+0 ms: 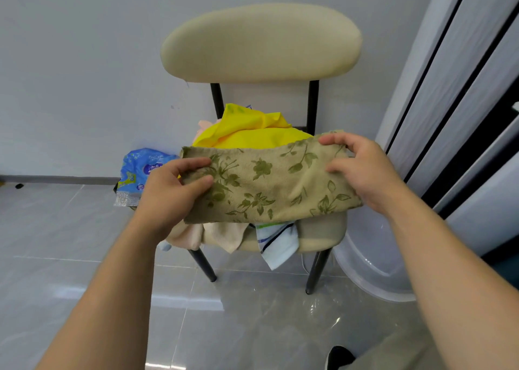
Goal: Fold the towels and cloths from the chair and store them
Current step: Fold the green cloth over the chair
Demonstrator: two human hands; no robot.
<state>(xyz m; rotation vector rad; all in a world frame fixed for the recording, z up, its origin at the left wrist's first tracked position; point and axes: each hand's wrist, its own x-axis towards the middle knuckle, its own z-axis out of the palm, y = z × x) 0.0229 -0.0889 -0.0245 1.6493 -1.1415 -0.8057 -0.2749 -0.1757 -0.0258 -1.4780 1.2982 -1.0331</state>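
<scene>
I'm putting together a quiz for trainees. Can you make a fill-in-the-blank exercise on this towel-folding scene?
1. The left hand and right hand hold the floral towel above the seat of a ____.
2. The crumpled cloth behind the towel is ____.
3. The plastic packet beyond the left hand is mostly ____.
Missing words: chair; yellow; blue.

Your left hand (171, 193) and right hand (362, 170) are bare, and so are your forearms (438, 257) to the frame's edge; low right you wear grey-olive trousers (393, 353) and a black round-toed shoe (339, 354)
</scene>
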